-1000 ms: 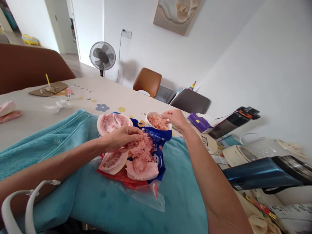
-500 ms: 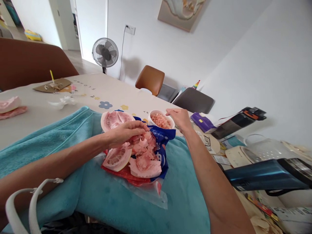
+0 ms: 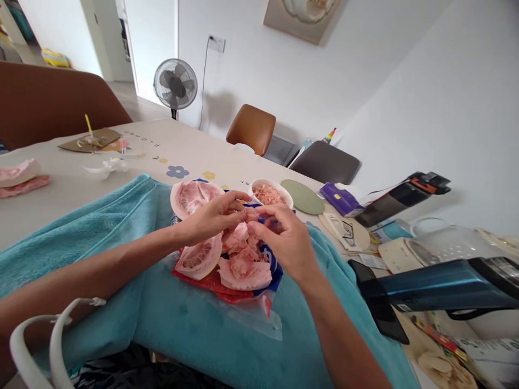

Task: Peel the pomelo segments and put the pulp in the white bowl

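Observation:
Above a pile of pink pomelo peel and membranes (image 3: 243,263), my two hands meet. A small pink pomelo piece (image 3: 251,214) lies between their fingertips, partly hidden by them. My left hand (image 3: 221,216) is closed on it from the left, and my right hand (image 3: 284,235) pinches at it from the right. Two pomelo rind halves, one at the back (image 3: 192,197) and one nearer (image 3: 199,259), rest on a blue and red plastic bag (image 3: 227,294). Just behind my right hand stands a white bowl (image 3: 288,199) holding peeled pink pulp (image 3: 267,194).
A teal blanket (image 3: 194,335) lies beneath the bag. To the right are a green oval mat (image 3: 303,197), a purple pack (image 3: 340,200), glasses (image 3: 347,233), a black phone (image 3: 375,302) and a blue bottle (image 3: 438,286). More rind (image 3: 20,175) lies at far left.
My right hand has moved from beside the bowl back toward me and left, to the pomelo piece at my left hand. The green mat and the phone now show. The view has shifted slightly.

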A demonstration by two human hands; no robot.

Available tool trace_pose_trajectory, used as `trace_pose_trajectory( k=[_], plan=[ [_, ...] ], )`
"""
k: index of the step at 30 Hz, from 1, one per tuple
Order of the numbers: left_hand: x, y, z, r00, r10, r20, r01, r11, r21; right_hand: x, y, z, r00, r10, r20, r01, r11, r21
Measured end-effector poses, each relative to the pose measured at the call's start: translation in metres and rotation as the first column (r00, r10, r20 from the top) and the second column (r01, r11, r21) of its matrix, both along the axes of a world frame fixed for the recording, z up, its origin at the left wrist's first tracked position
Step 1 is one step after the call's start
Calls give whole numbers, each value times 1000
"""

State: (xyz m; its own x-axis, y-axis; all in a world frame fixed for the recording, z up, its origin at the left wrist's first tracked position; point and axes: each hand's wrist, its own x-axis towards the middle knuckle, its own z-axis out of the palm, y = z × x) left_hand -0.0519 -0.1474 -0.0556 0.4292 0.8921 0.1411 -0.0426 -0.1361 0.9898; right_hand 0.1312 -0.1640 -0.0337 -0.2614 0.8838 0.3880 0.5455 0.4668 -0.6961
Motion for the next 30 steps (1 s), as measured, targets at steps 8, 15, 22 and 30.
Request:
trace_pose_trajectory(
  k=[8, 15, 22, 30],
  plan=[
    [4, 1, -5, 997, 70, 14, -70, 997, 30, -6, 1, -9, 999, -35, 12, 35, 999, 4],
    [4, 1, -6, 997, 64, 37, -66, 997, 51, -8, -4, -7, 997, -23, -71, 21, 999, -40],
    [1, -1, -5, 1000, -9, -26, 12, 993, 119, 2, 1, 4, 972, -10, -235, -43, 975, -220],
    [3, 0, -11, 999, 8, -44, -4, 997, 76, 2, 0, 1, 993, 28, -112, -49, 980, -193]
  ],
)
